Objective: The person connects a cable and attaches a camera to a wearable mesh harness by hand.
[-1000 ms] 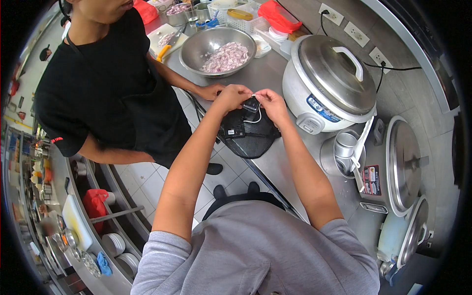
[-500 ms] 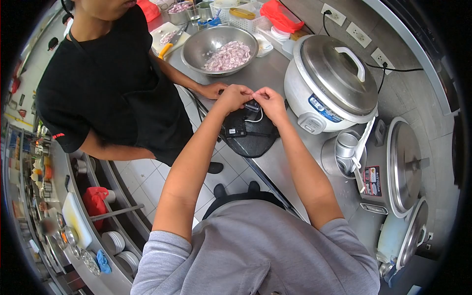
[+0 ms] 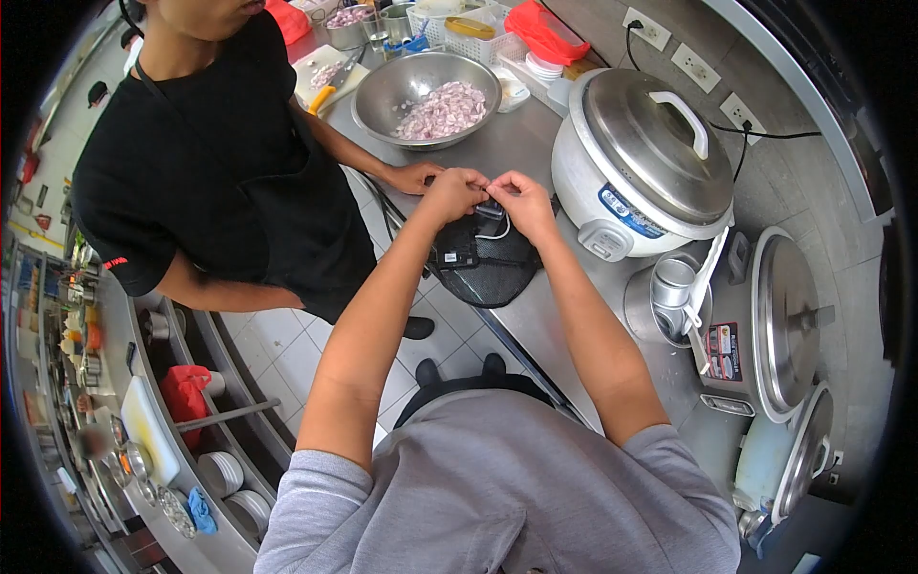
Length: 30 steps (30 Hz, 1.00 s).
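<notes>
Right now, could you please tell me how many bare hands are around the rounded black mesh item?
3: the wearer's left hand and right hand at the mesh item's far end, and the black-shirted co-worker's hand just left. The co-worker's other hand is hidden.

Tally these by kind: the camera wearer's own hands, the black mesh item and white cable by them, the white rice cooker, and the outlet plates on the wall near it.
Own hands (left hand, right hand): 2
Black mesh item: 1
White cable: 1
White rice cooker: 1
Outlet plates: 3
Total: 8
</notes>
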Available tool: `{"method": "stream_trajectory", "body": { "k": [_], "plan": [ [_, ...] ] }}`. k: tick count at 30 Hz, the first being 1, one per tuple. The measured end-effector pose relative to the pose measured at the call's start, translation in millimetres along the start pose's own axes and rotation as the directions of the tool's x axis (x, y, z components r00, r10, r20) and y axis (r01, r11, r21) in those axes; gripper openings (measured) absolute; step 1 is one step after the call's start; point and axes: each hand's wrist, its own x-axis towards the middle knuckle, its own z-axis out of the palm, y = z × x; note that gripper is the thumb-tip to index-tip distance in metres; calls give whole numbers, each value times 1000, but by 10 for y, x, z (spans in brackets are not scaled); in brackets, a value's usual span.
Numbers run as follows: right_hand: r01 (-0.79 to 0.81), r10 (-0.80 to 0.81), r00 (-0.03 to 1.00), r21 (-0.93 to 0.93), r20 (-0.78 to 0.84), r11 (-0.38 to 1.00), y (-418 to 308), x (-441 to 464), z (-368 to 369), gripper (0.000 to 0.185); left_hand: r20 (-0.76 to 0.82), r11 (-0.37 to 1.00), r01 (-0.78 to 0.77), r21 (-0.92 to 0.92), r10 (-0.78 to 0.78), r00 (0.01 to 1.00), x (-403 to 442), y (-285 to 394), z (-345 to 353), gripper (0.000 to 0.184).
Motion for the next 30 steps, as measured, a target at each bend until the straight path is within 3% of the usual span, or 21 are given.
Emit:
{"method": "stream_trajectory", "body": {
  "k": [5,7,11,13,19,22,30],
  "plan": [
    [13,-13,1000,-8,21,1000,8,5,-8,14,-6,999,-43,7,43,999,49,-114,38,20],
    [17,-17,1000,-39,14,999,20,12,-8,15,-98,996,-83,-31,80,992,22,-113,79,20],
    [44,-44,999,-50,11,998,17,17,-14,16,-130,998,-61,-25,57,990,-23,-101,95,23],
    [32,-31,999,-62,11,998,9,23,-24,17,-131,968,-196,155,217,967,-76,-64,65,30],
    [-14,15,1000,-117,6,993,-20,19,-1,18,14,984,-98,148,97,995,-163,31,-31,54],
    [62,-64,998,-152,-10,986,-27,-6,11,19,32,961,-210,178,208,978,-143,-6,-29,56],
    [4,-2,1000,-120,15,993,57,80,28,20,22,966,-143,215,142,990,-171,7,-31,55]
  ]
}}
